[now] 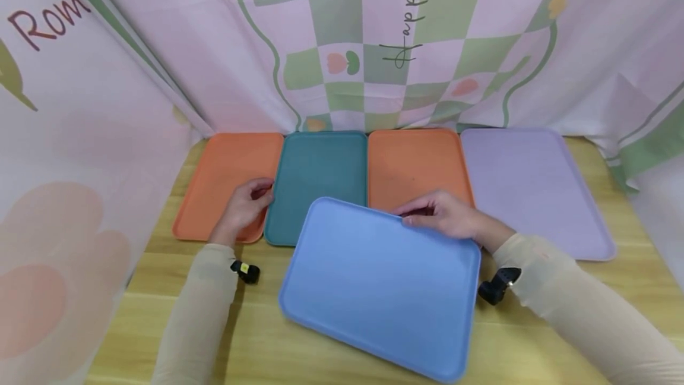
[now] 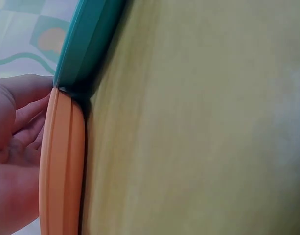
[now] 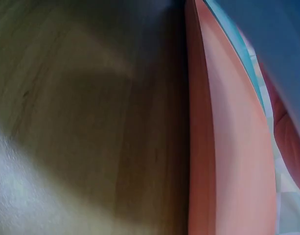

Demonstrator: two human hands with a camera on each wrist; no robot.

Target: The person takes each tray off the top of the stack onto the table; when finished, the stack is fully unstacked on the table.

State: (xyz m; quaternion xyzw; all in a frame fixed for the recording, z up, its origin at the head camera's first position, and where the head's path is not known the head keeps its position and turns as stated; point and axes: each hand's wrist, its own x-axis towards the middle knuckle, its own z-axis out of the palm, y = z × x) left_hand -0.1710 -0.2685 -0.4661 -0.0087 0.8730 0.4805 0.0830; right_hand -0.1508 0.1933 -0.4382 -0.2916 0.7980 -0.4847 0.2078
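My right hand [image 1: 443, 215] grips a light blue rectangular tray [image 1: 376, 290] by its far rim. The tray is held tilted above the table, covering part of the trays behind it. In the right wrist view, the tray's underside [image 3: 267, 44] shows with fingers [image 3: 291, 142] beside it. At the seam between the left orange tray [image 1: 235, 183] and the teal tray [image 1: 320, 186], my left hand [image 1: 246, 207] touches the rims with its fingertips. The left wrist view shows the thumb [image 2: 32, 89] where the teal [image 2: 88, 44] and orange [image 2: 61, 166] rims meet.
Another orange tray [image 1: 417, 165] and a lilac tray [image 1: 534, 189] continue the row along the back of the wooden table [image 1: 251, 337]. A printed curtain [image 1: 336, 22] hangs directly behind the row, and more fabric [image 1: 64, 195] borders the left side.
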